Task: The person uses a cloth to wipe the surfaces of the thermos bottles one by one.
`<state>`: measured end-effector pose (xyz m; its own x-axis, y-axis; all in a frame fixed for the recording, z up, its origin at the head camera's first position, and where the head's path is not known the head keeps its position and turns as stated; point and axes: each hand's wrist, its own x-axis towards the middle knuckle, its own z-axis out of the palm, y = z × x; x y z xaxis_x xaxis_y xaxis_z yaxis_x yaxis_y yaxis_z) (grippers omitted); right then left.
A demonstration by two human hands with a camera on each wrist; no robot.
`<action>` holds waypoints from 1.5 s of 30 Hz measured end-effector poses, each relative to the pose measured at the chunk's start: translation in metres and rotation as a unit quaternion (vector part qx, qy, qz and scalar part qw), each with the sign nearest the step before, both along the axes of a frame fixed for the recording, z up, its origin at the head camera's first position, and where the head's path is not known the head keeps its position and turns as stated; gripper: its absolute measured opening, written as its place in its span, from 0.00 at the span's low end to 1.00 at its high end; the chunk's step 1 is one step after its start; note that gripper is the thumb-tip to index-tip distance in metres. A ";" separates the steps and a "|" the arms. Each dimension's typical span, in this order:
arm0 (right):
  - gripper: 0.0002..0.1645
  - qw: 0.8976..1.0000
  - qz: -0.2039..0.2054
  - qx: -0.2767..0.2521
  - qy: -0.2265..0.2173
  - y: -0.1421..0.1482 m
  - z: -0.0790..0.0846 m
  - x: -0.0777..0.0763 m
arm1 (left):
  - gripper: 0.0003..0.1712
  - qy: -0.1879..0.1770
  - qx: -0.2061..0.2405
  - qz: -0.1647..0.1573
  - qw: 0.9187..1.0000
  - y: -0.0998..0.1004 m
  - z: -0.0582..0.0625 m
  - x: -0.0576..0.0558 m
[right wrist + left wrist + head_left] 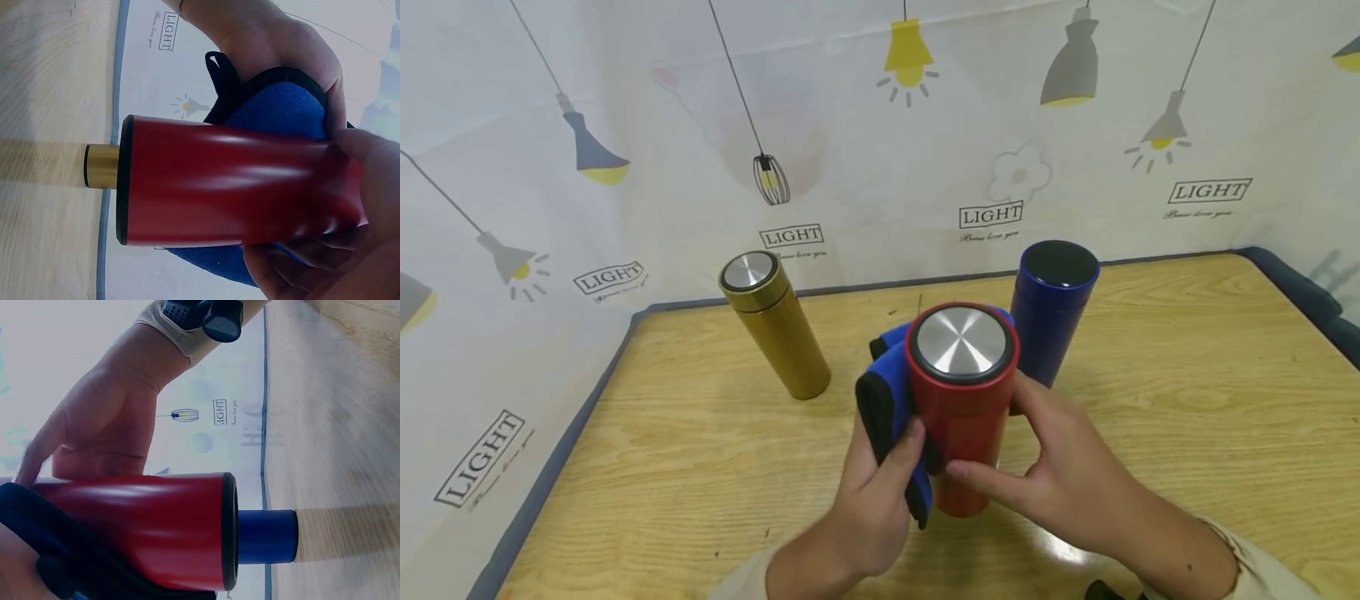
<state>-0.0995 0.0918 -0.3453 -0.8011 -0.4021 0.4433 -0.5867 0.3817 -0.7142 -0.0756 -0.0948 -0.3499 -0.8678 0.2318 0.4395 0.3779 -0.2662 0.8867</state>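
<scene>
Both hands hold a red thermos bottle (pixel 966 425) with a silver lid, raised over the table and roughly upright. My left hand (pixel 872 500) grips its left side through a folded blue cloth (pixel 887 383) with black edging, thumb on the near side. The right hand (pixel 1067 467) grips the bottle's right side bare, thumb across the front and fingers behind. In the right wrist view the blue cloth (pixel 275 112) wraps behind the red bottle (pixel 237 187), and a black loop (pixel 220 69) sticks out from it. The bottle's black base (pixel 230 531) shows in the left wrist view.
A gold thermos (pixel 778 333) stands at the back left of the wooden table (pixel 662 467). Behind the right hand stands a blue thermos (pixel 1052 308) with a dark lid. A lamp-patterned curtain (pixel 865 167) borders the table's back and sides. Something black (pixel 1101 592) shows at the bottom edge.
</scene>
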 end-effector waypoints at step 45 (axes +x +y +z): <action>0.43 0.998 -0.009 -0.057 0.023 0.000 -0.002 -0.002 | 0.27 -0.025 0.014 0.077 0.997 0.002 -0.002 -0.001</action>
<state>-0.1015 0.0914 -0.3469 -0.7856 -0.3332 0.5214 -0.6135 0.3094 -0.7266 -0.0769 -0.0933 -0.3522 -0.9129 0.0817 0.4000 0.3726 -0.2334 0.8982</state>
